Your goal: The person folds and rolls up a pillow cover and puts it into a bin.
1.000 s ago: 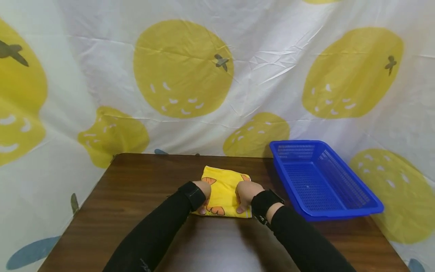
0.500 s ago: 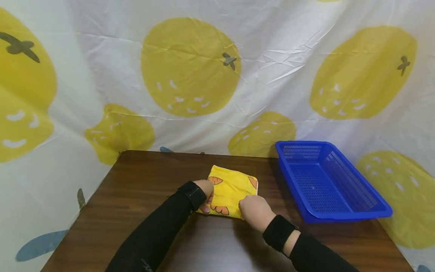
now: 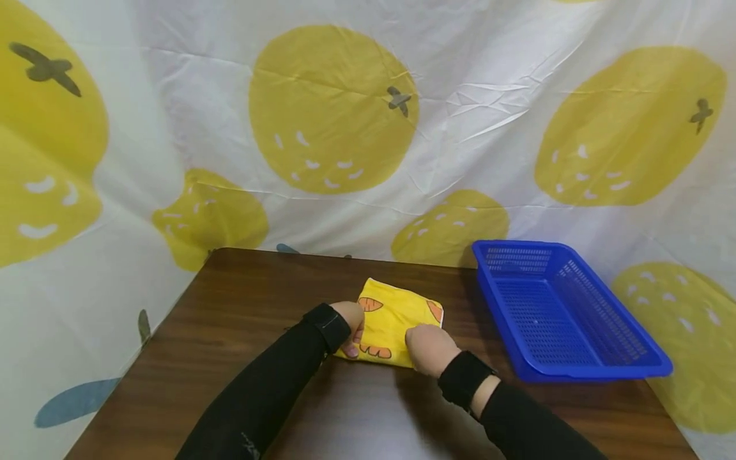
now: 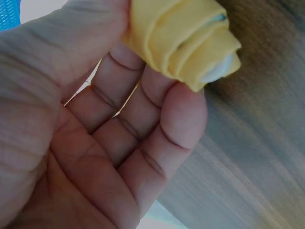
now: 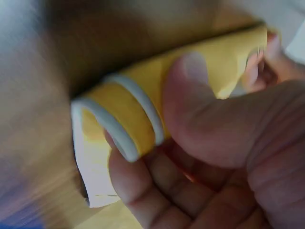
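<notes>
A folded yellow cloth (image 3: 399, 313) with orange carrot prints lies on the brown table, its near edge between my two hands. My left hand (image 3: 351, 324) pinches the near left corner; in the left wrist view several stacked layers of the cloth (image 4: 186, 40) show between thumb and fingertips. My right hand (image 3: 431, 349) grips the near right part. Its thumb (image 5: 188, 90) presses on top in the right wrist view, with the fingers curled underneath and white-trimmed folds (image 5: 138, 107) sticking out beside it.
A blue plastic basket (image 3: 598, 372) with perforated walls stands at the right of the table (image 3: 276, 287), with nothing seen inside. A white curtain (image 3: 471, 38) printed with yellow fruit hangs behind the table and along its sides.
My right hand has shifted toward the near edge of the cloth and turned, so its thumb is now hidden in the head view. My left hand keeps its pinch. The head view has swung slightly left.
</notes>
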Motion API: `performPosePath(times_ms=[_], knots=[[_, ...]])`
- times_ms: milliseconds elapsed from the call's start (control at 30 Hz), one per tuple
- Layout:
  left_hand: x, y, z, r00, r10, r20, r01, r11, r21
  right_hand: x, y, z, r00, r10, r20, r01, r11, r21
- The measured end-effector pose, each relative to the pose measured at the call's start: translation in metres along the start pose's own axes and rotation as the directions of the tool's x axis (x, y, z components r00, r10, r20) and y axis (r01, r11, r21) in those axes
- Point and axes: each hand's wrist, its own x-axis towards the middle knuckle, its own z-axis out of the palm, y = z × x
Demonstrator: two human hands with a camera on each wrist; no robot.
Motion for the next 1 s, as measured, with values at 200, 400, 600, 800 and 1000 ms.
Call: performPosePath(times_ms=[200, 400, 600, 800, 1000], knots=[[-0.007, 0.011, -0.011, 0.998, -0.047, 0.035, 0.049, 0.997, -0.063, 0.034, 0.021, -0.015, 0.940, -0.015, 0.342, 0.014, 1.000, 0.005], [0.007, -0.010, 0.020, 0.996, 0.006, -0.084, -0.007, 1.000, -0.011, 0.069, 0.041, 0.003, 0.819, 0.087, 0.567, -0.154, 0.985, 0.072], [-0.055, 0.034, 0.020, 0.946, -0.025, -0.322, 0.058, 0.994, 0.092, 0.064, 0.044, -0.008, 0.815, 0.191, 0.547, -0.318, 0.937, 0.146], [-0.089, 0.060, 0.030, 0.871, 0.017, -0.491, 0.111, 0.967, 0.230, 0.057, 0.047, -0.014, 0.849, 0.156, 0.505, -0.255, 0.958, 0.133], [-0.092, 0.060, 0.038, 0.835, 0.091, -0.542, 0.136, 0.921, 0.364, 0.056, 0.044, -0.019, 0.848, 0.140, 0.512, -0.247, 0.958, 0.146]])
